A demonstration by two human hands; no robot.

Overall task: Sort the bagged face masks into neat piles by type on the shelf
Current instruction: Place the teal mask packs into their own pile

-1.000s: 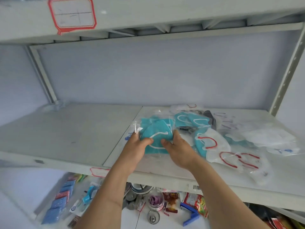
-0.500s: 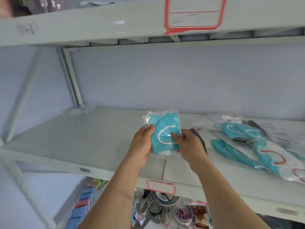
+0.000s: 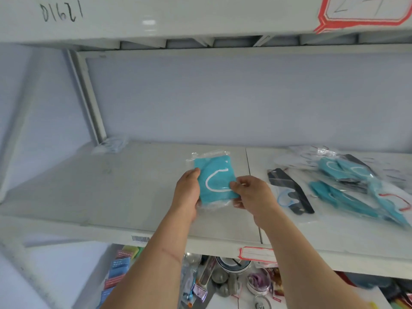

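Both hands hold a clear bag with a teal mask and white ear loop, just above the grey shelf near its centre seam. My left hand grips the bag's left edge, my right hand pinches its right edge. To the right on the shelf lies a bagged black mask. Farther right is a loose heap of bagged teal masks, some with red loops, and white masks behind them.
The shelf's left half is bare, with a crumpled clear bag in the back left corner by the upright post. An upper shelf beam hangs overhead. Below, a lower shelf holds assorted small goods.
Both hands lifted the teal mask bag off the heap and carried it left toward the centre seam. The view swung left, so the heap now sits at the right edge.
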